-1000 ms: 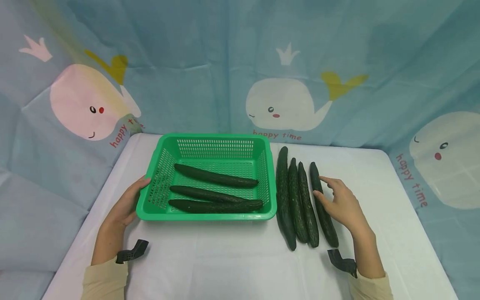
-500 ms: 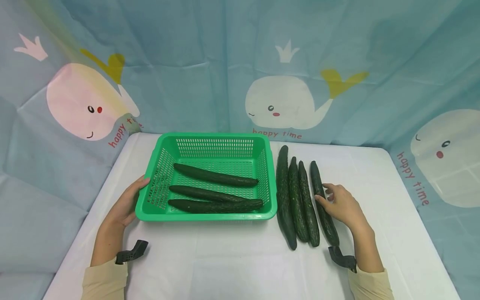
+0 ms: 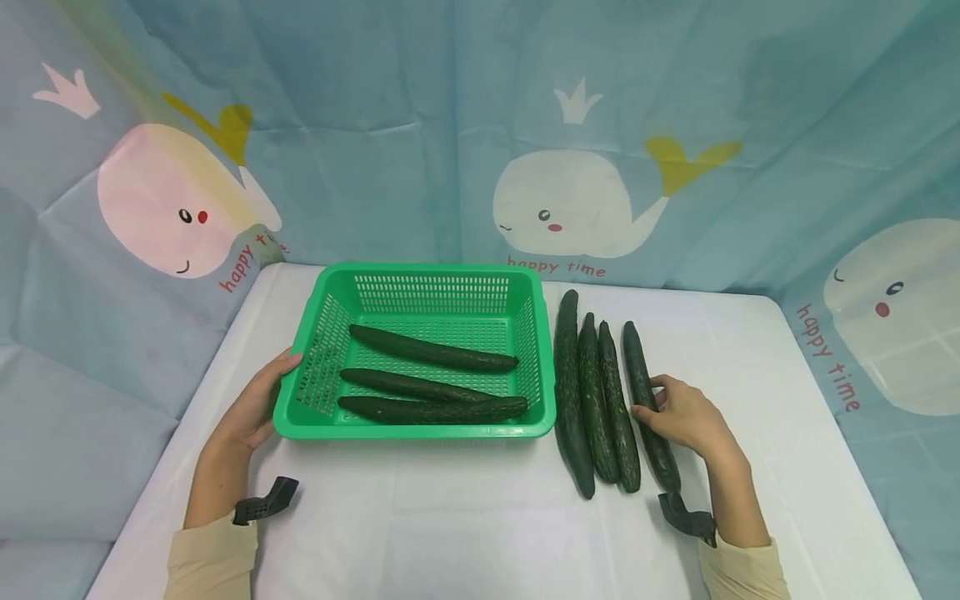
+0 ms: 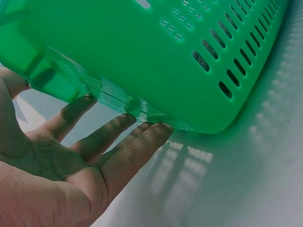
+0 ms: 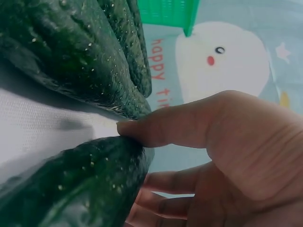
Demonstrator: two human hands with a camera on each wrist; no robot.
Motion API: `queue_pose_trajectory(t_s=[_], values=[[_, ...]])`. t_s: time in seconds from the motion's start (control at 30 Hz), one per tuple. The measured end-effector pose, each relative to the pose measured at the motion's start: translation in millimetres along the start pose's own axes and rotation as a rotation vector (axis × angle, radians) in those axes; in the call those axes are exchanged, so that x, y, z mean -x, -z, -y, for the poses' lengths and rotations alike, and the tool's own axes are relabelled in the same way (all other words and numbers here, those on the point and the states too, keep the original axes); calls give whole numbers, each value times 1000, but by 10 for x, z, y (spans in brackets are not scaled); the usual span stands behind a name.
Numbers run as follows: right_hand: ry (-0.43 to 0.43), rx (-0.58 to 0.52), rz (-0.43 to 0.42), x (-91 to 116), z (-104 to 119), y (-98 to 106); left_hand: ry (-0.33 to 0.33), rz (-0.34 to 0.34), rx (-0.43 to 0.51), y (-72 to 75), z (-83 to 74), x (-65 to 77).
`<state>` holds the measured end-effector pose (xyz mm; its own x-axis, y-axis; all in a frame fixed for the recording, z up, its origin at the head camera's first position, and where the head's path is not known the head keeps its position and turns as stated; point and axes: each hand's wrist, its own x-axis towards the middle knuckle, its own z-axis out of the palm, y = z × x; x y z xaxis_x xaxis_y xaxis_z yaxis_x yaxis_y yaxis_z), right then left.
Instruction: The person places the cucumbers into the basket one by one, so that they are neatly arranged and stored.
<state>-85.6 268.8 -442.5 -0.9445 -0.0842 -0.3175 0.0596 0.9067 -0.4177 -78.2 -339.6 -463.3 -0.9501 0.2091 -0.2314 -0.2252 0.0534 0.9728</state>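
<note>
On the right of the head view, my right hand (image 3: 688,417) has its thumb and fingers around the outermost cucumber (image 3: 662,460), which lies on the white table. The right wrist view shows the thumb pressed on that cucumber (image 5: 90,179), the other fingers along its far side. Across the table, my left hand (image 3: 251,408) is at the left end of a green plastic basket (image 3: 412,432). Its fingers, fairly straight, touch the basket's outer wall (image 4: 123,66) in the left wrist view. Inside the basket lie three cucumbers, one of them (image 3: 435,350) apart from the other two.
Between the basket and the right hand, a long cucumber (image 3: 572,400), a thinner cucumber (image 3: 594,400) and another thin cucumber (image 3: 617,408) lie side by side. A blue curtain (image 3: 405,167) printed with whales hangs behind the white table (image 3: 450,517).
My right hand has come slightly toward me along the outermost cucumber, and its thumb and fingers have closed around it. The left hand stays at the basket.
</note>
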Motion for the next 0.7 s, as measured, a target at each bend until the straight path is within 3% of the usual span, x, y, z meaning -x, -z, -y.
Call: queue_pose_trajectory(t_s=[0.37, 0.7], values=[[-9, -61, -13, 46, 9, 5, 17, -7, -2, 6, -15, 26], [50, -81, -111, 59, 220, 98, 26, -18, 39, 34, -27, 57]])
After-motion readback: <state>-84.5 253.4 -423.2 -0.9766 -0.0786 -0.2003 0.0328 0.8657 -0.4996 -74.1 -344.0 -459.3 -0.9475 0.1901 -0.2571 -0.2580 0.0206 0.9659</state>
